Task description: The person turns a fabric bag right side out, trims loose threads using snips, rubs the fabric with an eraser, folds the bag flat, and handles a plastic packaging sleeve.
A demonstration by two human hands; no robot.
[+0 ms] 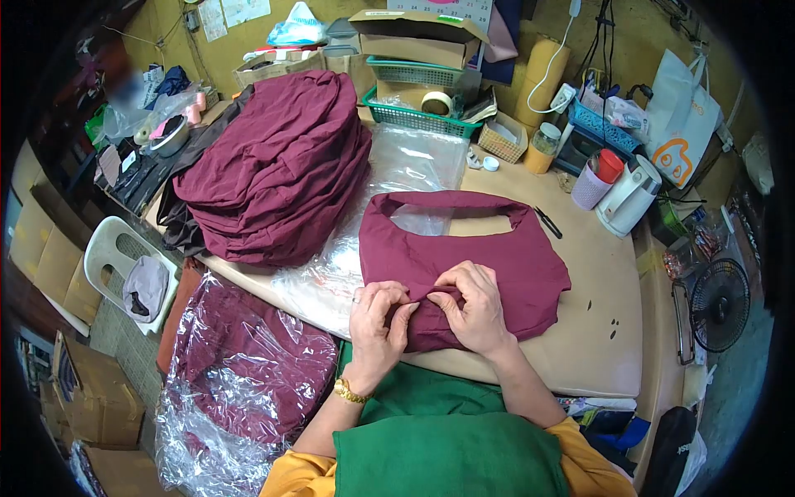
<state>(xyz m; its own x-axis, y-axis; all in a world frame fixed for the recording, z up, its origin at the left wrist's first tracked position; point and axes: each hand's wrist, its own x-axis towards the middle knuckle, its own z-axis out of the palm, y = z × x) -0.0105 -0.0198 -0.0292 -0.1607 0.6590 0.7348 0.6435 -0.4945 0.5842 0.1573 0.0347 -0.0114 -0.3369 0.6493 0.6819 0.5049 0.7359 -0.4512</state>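
A maroon cloth bag lies flat on the table in front of me, its wide strap looping round an opening at the far side. My left hand is closed, thumb and fingers pinching the fabric near the bag's front edge. Close beside it, my right hand pinches a fold of the same fabric between thumb and fingers. The cloth bunches into a small ridge between the two hands. What lies under the fingertips is hidden.
A tall pile of maroon cloth stands at the left, beside clear plastic sheets. More maroon cloth in a plastic bag sits below the table's left edge. A black cutter-like tool and a white kettle are at the right.
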